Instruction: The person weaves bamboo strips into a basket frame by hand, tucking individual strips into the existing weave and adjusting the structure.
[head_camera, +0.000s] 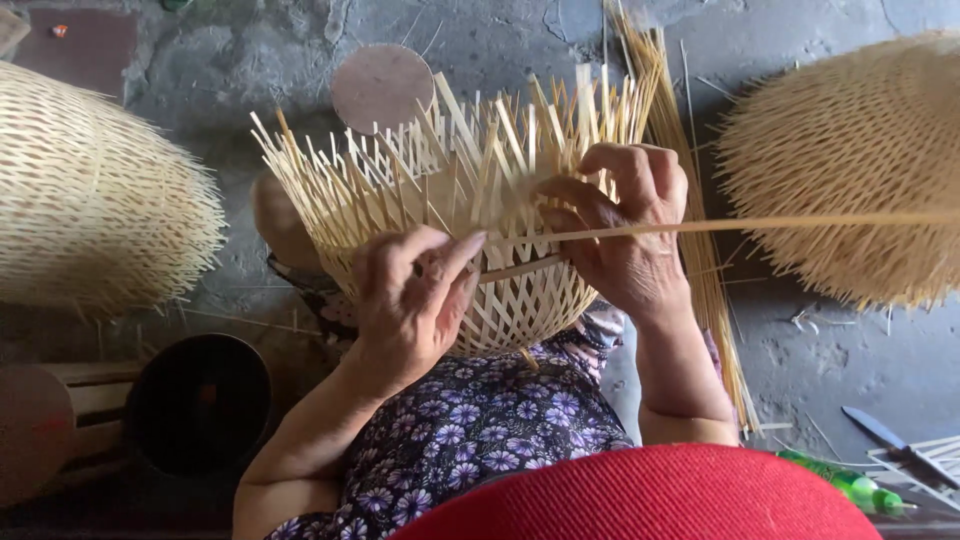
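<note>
A half-woven basket (470, 240) sits on the person's lap, loose strip ends fanning upward. The left hand (415, 290) presses flat against its woven wall, fingers spread, gripping nothing. The right hand (625, 225) pinches a long strip (780, 224) that runs off to the right. Finished baskets (90, 190) lie on either side; a knife (885, 435) rests lower right.

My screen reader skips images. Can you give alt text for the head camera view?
Two hands weave a half-made bamboo basket on a lap: left hand presses its woven side, right hand grips a long strip. Finished baskets lie on both sides.
</note>
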